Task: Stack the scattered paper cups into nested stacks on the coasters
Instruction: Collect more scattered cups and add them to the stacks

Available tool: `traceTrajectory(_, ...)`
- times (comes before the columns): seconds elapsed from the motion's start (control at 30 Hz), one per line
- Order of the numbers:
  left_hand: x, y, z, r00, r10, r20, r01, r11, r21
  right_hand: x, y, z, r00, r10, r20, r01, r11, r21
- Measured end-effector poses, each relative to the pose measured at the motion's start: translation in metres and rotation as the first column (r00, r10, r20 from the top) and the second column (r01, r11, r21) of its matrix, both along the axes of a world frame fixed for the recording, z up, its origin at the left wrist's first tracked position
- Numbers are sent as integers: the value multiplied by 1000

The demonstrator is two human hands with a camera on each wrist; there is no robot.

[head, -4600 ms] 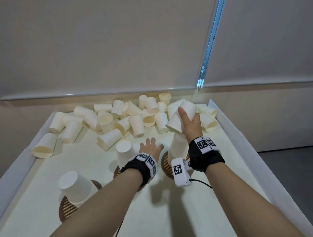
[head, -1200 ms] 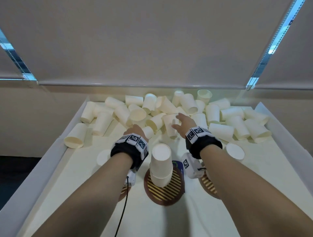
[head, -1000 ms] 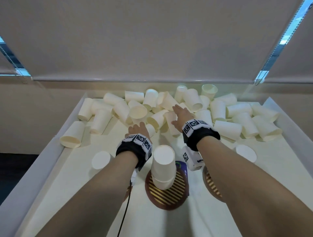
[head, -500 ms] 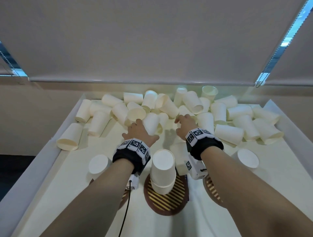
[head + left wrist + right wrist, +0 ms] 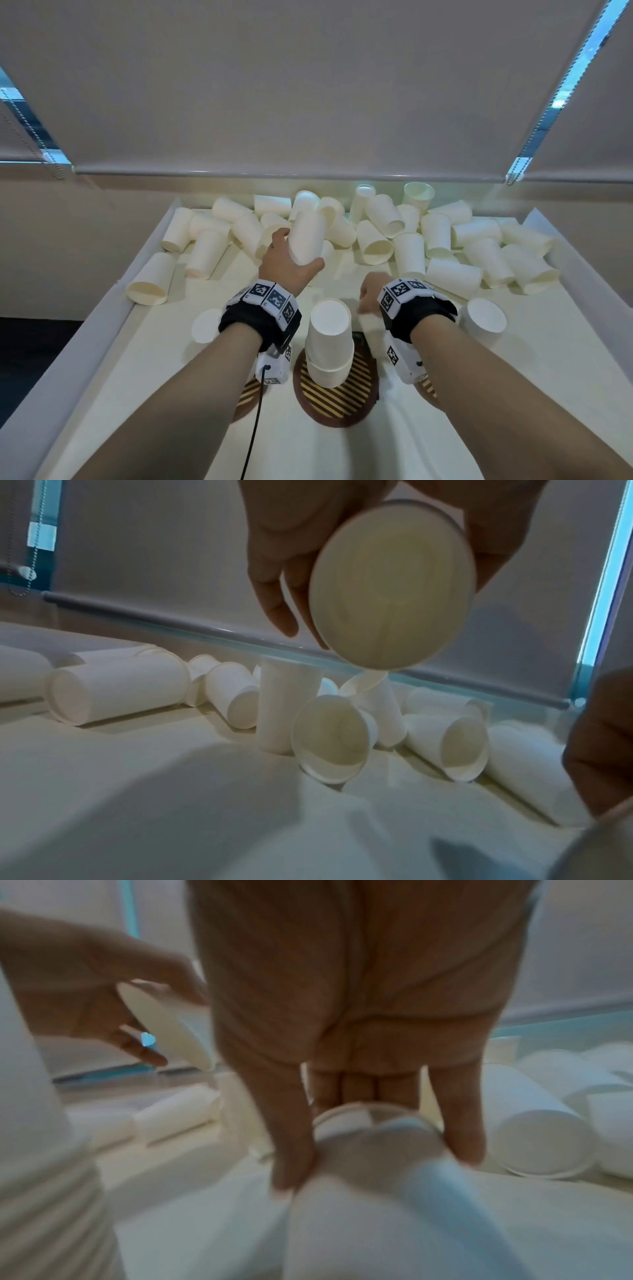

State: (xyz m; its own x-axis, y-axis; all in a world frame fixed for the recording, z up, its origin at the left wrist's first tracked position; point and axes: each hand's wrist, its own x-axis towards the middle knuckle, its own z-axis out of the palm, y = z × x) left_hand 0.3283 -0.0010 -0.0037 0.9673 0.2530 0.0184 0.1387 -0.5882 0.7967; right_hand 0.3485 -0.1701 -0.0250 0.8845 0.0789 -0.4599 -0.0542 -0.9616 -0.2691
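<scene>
The paper cups are plain, cream-white and tapered, with a rolled rim at the mouth and no print on them. Most lie on their sides in a loose pile [image 5: 394,236] along the far end of the white tray [image 5: 85,346]; there are too many overlapping ones to count exactly, though it is a few dozen.

The left hand [image 5: 286,265] is raised above the pile with fingers and thumb wrapped around one cup [image 5: 306,236], base pointing up and away; the left wrist view looks straight into its open mouth [image 5: 390,585].

The right hand [image 5: 370,296] is lower, just behind the middle stack, grasping a second cup [image 5: 371,334] from above, thumb on one side of it and a finger on the other in the blurred right wrist view [image 5: 377,1150].

Three upside-down stacks show. The middle stack [image 5: 329,342] stands on a round brown coaster [image 5: 337,399] with yellow stripes. The left stack [image 5: 205,325] and right stack [image 5: 483,322] are partly hidden by the arms, as are two more striped coasters, one under the left wrist [image 5: 248,394] and one under the right [image 5: 428,389].

Both wrists carry black bands with square black-and-white code tags [image 5: 270,298]; no readable writing shows anywhere.
</scene>
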Motion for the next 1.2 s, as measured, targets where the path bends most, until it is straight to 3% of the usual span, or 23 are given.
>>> traceTrajectory(0.1, -3, 6, 19, 995, 40, 90, -28, 992, -125, 0, -6, 27, 951, -270, 154, 230, 944, 236)
traceTrajectory(0.17, -4, 13, 34, 987, 81, 142, -38, 957, -287, 2, -12, 48, 877, -464, 126, 364, 812, 456)
traceTrajectory(0.2, -6, 14, 43, 983, 96, 159, -26, 918, -395, 0, -15, 58, 846, -531, 42, 413, 704, 577)
traceTrajectory(0.27, -12, 14, 62, 979, 100, 176, 18, 824, -567, -11, -15, 74, 819, -546, -177, 461, 442, 770)
traceTrajectory(0.33, -19, 12, 77, 977, 73, 199, 79, 746, -661, -25, -12, 85, 794, -507, -336, 487, 201, 850)
traceTrajectory(0.37, -23, 10, 82, 976, 40, 212, 120, 716, -688, -34, -8, 91, 796, -473, -378, 489, 132, 862)
traceTrajectory(0.43, -35, 5, 85, 971, -80, 224, 212, 723, -657, -52, -1, 105, 825, -372, -425, 489, 95, 867)
traceTrajectory(0.53, -58, -9, 79, 945, -269, 188, 328, 800, -502, -71, 6, 117, 851, -229, -473, 506, 114, 855)
traceTrajectory(0.6, -71, -14, 73, 945, -278, 174, 328, 812, -483, -81, 7, 120, 846, -198, -496, 525, 140, 840)
traceTrajectory(0.63, -75, -14, 68, 950, -267, 159, 311, 816, -488, -86, 6, 118, 849, -195, -490, 524, 197, 829)
traceTrajectory(0.73, -93, -13, 53, 962, -260, 81, 271, 881, -388, -98, -3, 110, 888, -228, -399, 459, 498, 736)
traceTrajectory(0.77, -98, -13, 48, 968, -246, 54, 250, 909, -333, -100, -7, 106, 892, -260, -370, 452, 550, 702)
traceTrajectory(0.87, -114, -17, 31, 979, -204, -29, 196, 967, -163, -103, -16, 96, 876, -319, -362, 482, 560, 674)
traceTrajectory(1.0, -115, -26, 4, 935, -235, -265, 229, 972, -54, -103, -17, 90, 874, -353, -334, 485, 587, 649)
traceTrajectory(1.13, -97, -21, -11, 838, -253, -484, 400, 888, 228, -89, -15, 88, 890, -370, -267, 454, 670, 587)
traceTrajectory(1.2, -80, -11, -10, 842, -196, -502, 401, 851, 341, -76, -14, 85, 904, -370, -214, 424, 709, 563)
